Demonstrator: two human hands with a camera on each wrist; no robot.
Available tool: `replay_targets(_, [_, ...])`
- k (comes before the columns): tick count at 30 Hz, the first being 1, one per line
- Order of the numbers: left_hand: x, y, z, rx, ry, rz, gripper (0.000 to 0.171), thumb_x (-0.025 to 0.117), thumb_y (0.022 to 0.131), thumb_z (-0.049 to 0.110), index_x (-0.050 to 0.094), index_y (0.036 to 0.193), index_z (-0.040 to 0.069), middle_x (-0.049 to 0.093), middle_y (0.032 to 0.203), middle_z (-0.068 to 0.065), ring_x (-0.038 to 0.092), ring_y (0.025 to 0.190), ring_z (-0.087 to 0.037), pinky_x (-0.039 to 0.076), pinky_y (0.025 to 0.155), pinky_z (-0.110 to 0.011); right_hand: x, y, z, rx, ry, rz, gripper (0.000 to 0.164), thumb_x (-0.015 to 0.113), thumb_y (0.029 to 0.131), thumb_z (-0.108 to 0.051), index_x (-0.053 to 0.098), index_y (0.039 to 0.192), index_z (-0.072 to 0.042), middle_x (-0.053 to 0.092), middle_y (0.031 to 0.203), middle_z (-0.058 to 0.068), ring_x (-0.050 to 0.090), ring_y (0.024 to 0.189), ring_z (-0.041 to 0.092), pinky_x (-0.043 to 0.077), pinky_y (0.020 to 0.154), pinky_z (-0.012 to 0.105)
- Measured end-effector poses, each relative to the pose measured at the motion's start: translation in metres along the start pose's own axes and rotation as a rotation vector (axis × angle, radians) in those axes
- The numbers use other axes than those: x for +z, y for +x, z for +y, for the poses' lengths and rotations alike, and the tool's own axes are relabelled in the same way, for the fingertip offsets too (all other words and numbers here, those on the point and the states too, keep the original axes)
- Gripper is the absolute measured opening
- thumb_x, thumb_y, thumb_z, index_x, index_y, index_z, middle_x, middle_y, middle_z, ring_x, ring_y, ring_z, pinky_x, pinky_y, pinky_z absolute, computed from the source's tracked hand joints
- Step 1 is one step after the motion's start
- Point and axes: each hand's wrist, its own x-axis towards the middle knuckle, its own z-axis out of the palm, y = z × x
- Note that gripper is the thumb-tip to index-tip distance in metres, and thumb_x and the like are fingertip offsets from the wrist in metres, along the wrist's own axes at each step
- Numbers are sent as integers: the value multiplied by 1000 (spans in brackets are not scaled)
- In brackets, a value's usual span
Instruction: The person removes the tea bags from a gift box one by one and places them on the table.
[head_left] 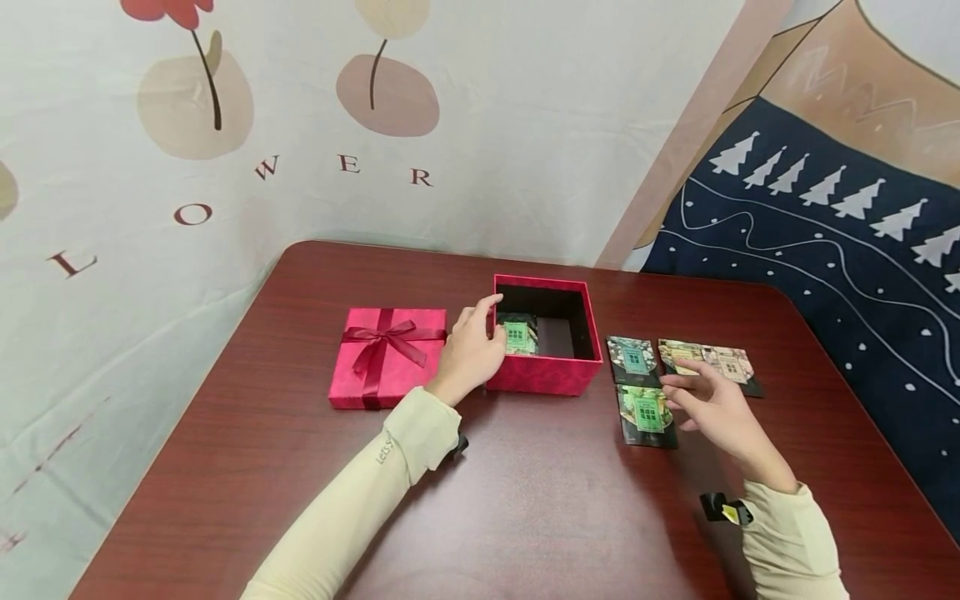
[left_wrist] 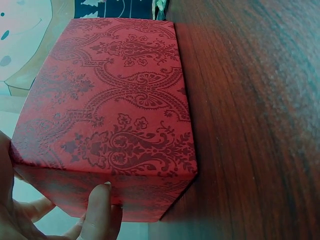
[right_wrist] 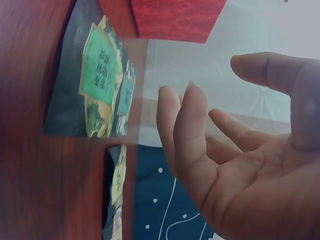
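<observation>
My left hand (head_left: pixel 472 346) grips the left side of an open red gift box (head_left: pixel 543 377), one finger at its rim. In the left wrist view, the thumb (left_wrist: pixel 100 207) is against the patterned box's end wall. Inside the box, at the left, is a dark packet with a green label (head_left: pixel 517 337). My right hand (head_left: pixel 716 414) hovers beside the flat packets, its fingers loosely bent and holding nothing, as the right wrist view shows. Nearest to it are a green-labelled packet (head_left: pixel 645 415), a teal-labelled packet (head_left: pixel 632 359) and the pale-labelled packets (head_left: pixel 731 364).
The red lid (head_left: pixel 367 354), tied with a dark red bow (head_left: pixel 385 342), lies left of the box on the brown wooden table (head_left: pixel 555 492). Behind the table hangs a printed cloth (head_left: pixel 525 167) with flowers and letters, and a dark blue part with white trees is at the right.
</observation>
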Motion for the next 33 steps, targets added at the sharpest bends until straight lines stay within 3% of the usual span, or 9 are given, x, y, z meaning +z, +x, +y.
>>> replay_targets(7, [2,1,-1,-1,19,5,52,53,96,22,45,147,31,51,137,-4,57,84,-26,45,66,-40,4,4,-9,-35,7,2,58,57,100,-16,34,151,0,56,132,31,70,88,10,57,62,35])
replay_targets(14, [2,1,-2,13,10,6,52,53,96,22,45,148,29,51,136,-5,56,90,-25,44,69,-40,7,9,-17,-41,36,-8,57,56,99,-11,34,150,0,55,133,32,69,88,6,57,62,39])
replay_targets(21, [2,1,-4,8,5,0,52,53,96,22,45,148,30,51,137,-5,57,80,-25,44,64,-39,12,15,-28,-60,31,-17,57,58,98,-13,36,150,-3,54,135,29,67,93,5,57,60,37])
replay_targets(33, [2,1,-3,9,11,7,52,53,96,22,46,147,29,52,136,-5,58,86,-26,46,68,-41,25,34,-52,-148,49,16,52,58,96,-8,42,145,-3,58,132,25,66,87,1,58,64,35])
